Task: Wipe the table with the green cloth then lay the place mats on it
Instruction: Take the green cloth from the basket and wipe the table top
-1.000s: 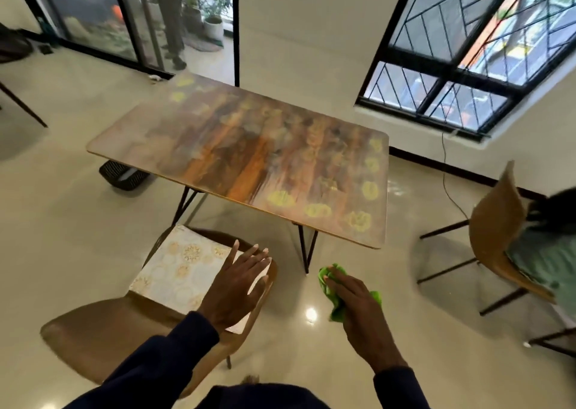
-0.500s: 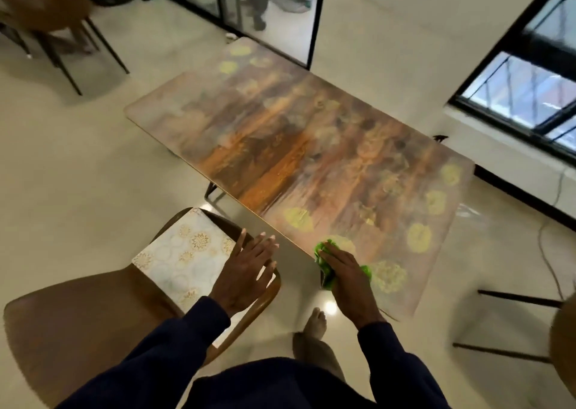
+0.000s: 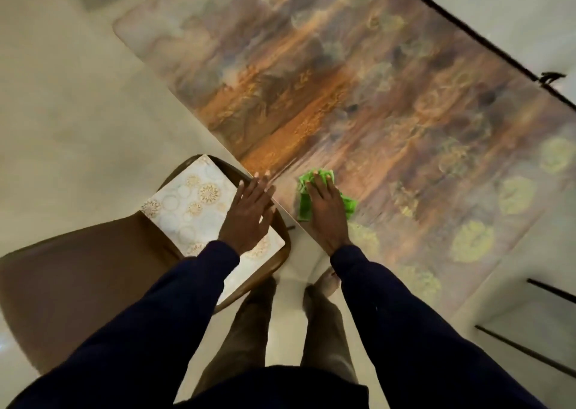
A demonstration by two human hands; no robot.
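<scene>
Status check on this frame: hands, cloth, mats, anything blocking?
Right hand flat on green cloth at near table edge. Left hand open over place mats on chair. Tabletop unobstructed.

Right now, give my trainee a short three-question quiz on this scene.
1. True or false: the green cloth lies on the table under the right hand.
2. Where are the place mats? A) on the table B) on the chair C) on the floor
3. Fill in: the left hand, fingers spread, hangs over the ____.

Key: 1 true; 2 B; 3 place mats.
</scene>
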